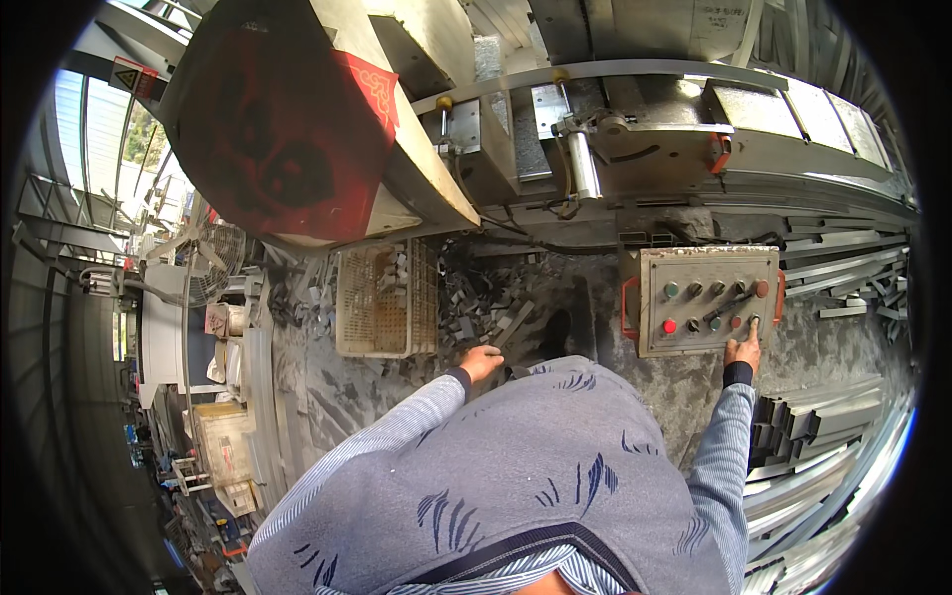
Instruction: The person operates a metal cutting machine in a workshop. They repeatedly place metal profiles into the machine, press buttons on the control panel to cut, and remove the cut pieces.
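Head view: the right hand (744, 354), gripping nothing, has one finger at the lower right of one control box (706, 270) with two orange handles (780, 295); I can't tell the grip of the left hand (481, 364), near one crate (424, 322).

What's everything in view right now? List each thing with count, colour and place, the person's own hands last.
Control box: one, grey, right of centre
Red button: one, lit-looking, panel's lower left
Orange handles: two, control box's sides
Plastic crate: one, dirty cream, left of centre
Metal offcuts: many, grey, beside crate
Pneumatic cylinder: one, silvery, on machine above
Cover: one, black and red, upper left
Warning sign: one, red, white and yellow, far upper left
Fan: one, grey, left
Metal profiles: many, silvery, right
Left hand: one, bare, beyond crate's lower right corner
Right hand: one, bare, index finger at panel's lower right
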Available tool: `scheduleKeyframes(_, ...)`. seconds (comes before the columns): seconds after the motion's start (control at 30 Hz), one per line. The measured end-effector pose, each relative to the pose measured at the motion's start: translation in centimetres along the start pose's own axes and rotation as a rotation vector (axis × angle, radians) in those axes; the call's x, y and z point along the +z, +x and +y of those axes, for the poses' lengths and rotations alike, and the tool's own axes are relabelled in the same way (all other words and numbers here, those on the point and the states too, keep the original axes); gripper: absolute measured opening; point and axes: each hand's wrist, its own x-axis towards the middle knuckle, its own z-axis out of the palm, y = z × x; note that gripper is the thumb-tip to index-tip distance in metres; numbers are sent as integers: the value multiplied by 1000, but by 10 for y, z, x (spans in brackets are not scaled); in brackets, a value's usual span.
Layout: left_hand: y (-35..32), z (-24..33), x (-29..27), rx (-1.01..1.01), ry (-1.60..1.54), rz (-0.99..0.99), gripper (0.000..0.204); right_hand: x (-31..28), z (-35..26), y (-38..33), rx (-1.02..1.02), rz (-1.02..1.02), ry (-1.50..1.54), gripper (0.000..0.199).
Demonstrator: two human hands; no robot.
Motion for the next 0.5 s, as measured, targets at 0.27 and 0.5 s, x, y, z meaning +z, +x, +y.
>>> scheduleKeyframes(0.27,-1,-11,-9,-31,28,37,39,12,0,-5,-16,23,-1,76)
scheduleKeyframes(0.5,-4,-8,-9,-1,93,23,41,6,-1,-3,-4,9,-20,75)
